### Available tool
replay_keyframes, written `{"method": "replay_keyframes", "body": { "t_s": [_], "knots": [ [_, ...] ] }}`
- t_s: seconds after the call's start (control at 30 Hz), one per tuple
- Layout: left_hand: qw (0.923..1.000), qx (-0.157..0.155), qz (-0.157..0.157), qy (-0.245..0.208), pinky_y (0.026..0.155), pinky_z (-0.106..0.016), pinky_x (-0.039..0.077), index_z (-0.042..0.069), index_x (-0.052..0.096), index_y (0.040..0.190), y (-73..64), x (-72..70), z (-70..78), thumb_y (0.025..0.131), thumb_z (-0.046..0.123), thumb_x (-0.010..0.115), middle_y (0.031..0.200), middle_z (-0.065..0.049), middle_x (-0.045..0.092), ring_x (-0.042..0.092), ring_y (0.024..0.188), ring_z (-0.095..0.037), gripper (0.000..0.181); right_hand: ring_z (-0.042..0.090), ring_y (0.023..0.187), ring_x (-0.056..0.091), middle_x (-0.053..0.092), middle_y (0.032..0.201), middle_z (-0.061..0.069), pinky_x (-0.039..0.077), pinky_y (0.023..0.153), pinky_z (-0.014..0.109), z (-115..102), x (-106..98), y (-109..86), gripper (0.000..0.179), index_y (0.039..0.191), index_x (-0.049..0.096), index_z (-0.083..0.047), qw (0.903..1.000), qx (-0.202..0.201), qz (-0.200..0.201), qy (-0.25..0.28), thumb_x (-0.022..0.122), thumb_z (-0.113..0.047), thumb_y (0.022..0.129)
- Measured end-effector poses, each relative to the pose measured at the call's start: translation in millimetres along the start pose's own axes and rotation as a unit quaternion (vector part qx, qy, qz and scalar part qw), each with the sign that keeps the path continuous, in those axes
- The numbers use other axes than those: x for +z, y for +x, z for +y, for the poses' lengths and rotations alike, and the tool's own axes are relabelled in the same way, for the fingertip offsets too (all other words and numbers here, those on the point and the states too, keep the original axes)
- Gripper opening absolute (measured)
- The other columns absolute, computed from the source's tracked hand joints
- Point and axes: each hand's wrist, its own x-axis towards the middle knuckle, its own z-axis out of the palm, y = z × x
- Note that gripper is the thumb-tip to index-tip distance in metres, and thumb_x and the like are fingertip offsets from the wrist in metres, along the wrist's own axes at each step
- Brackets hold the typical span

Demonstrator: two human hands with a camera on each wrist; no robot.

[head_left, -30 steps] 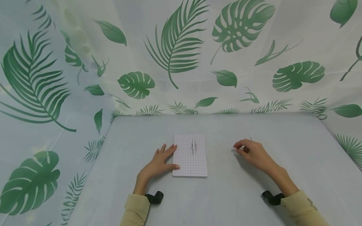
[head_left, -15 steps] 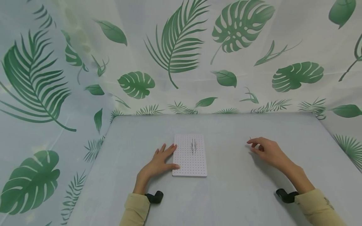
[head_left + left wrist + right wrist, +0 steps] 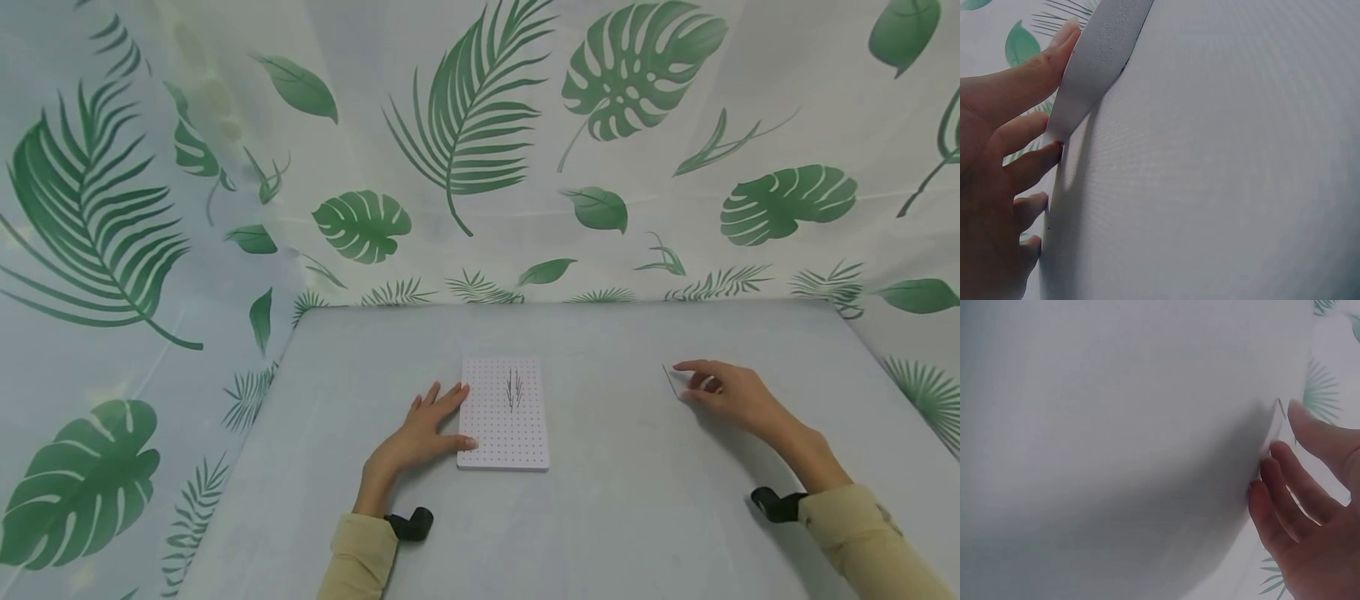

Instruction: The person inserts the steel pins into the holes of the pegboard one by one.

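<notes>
A white pegboard [image 3: 504, 433] dotted with small holes lies on the table, and several thin dark pins [image 3: 513, 388] show on its upper right part. My left hand [image 3: 416, 433] rests at the board's left side, thumb over its lower left corner and fingers spread along the edge. In the left wrist view, the board's side [image 3: 1094, 69] shows beside the thumb. To the right, one thin dark pin [image 3: 670, 381] lies slanted on the table. My right hand [image 3: 731, 396] is just right of this pin, thumb and index finger parted, their tips close to it.
A pale grey cloth covers the table [image 3: 592, 517]. Behind it and at the sides hangs a white curtain [image 3: 525, 125] printed with green leaves. A black wrist camera [image 3: 411, 524] sits at the left cuff, another black camera [image 3: 776, 504] at the right.
My right hand has moved rightward to the far side of the lone pin, uncovering it, and its thumb and index finger have spread. The left hand and the pegboard stay in place.
</notes>
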Motion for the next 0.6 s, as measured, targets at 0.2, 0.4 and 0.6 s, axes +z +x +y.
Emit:
{"method": "replay_keyframes", "body": {
  "t_s": [0.2,0.4,0.6],
  "knots": [
    [1.0,-0.002,-0.001,0.005,0.129,-0.057,-0.004,0.012,0.034,0.162,-0.1,0.5,-0.6,0.09,0.04,0.078,0.169,-0.009,0.028,0.003,0.161,-0.037,0.089,0.026,0.084,0.068,0.069,0.093,0.009,0.054,0.07,0.038,8,3,9.9,0.049,0.13,0.066,0.0,0.9997,0.003,-0.024,0.002,0.083,-0.017,0.086],
    [1.0,0.001,-0.002,0.009,0.129,-0.057,-0.003,0.012,0.034,0.162,-0.2,0.8,-0.5,0.09,0.04,0.078,0.169,-0.01,0.029,0.003,0.16,-0.038,0.088,0.02,0.083,0.063,0.066,0.093,0.007,0.05,0.069,0.033,8,3,14.8,0.052,0.132,0.065,-0.001,0.9992,0.014,-0.036,0.006,0.082,-0.02,0.087],
    [0.9999,-0.002,-0.004,0.009,0.129,-0.056,-0.003,0.013,0.034,0.162,-0.9,-0.3,-0.4,0.089,0.039,0.078,0.169,-0.009,0.029,0.003,0.161,-0.037,0.089,0.022,0.085,0.061,0.066,0.095,0.009,0.049,0.069,0.034,6,3,17.7,0.055,0.134,0.062,0.0,0.998,0.028,-0.054,0.014,0.081,-0.025,0.089]
  ]
}}
